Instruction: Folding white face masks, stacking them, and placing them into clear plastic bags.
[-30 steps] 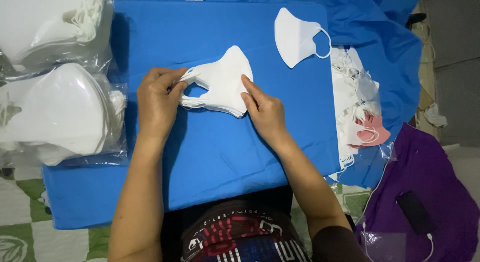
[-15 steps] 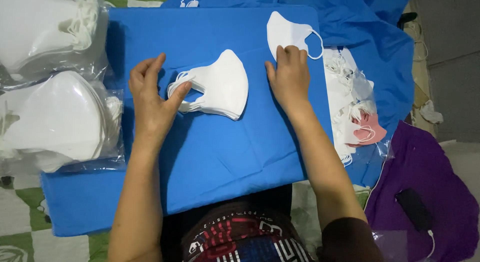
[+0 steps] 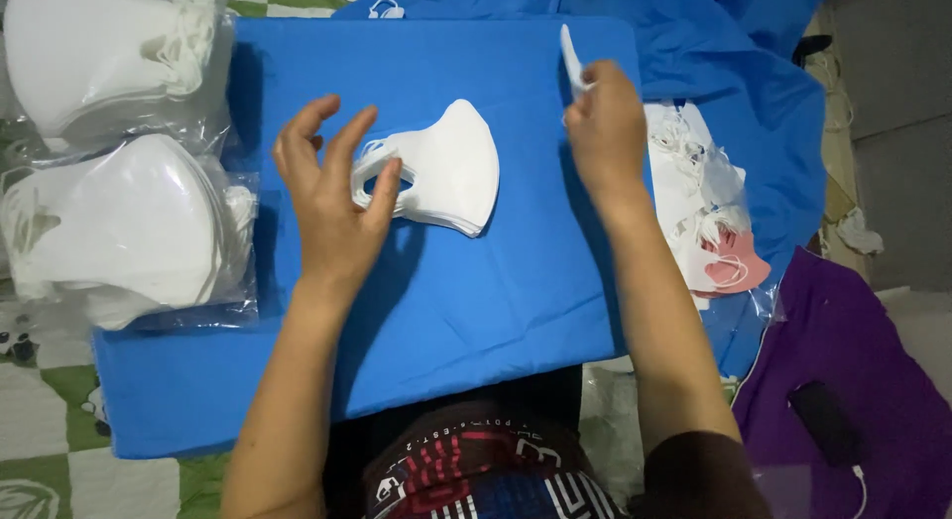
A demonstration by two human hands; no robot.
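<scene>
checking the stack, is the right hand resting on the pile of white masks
No, the right hand is off to the side lifting a single white mask, while the pile of white masks sits by the left hand.

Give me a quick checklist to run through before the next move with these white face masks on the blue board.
1. Single mask pinched in right hand: ok, lifted edge-on.
2. Only one mask picked up: cannot tell, seen edge-on.
3. Mask stack lying flat on blue board: ok.
4. Left hand steadying stack: ok, fingertips at its ear-loop end.
5. Stack edges lined up: not ok, lower layers fan out slightly.
6. Bagged masks out of the way: ok, at the board's left.
</scene>
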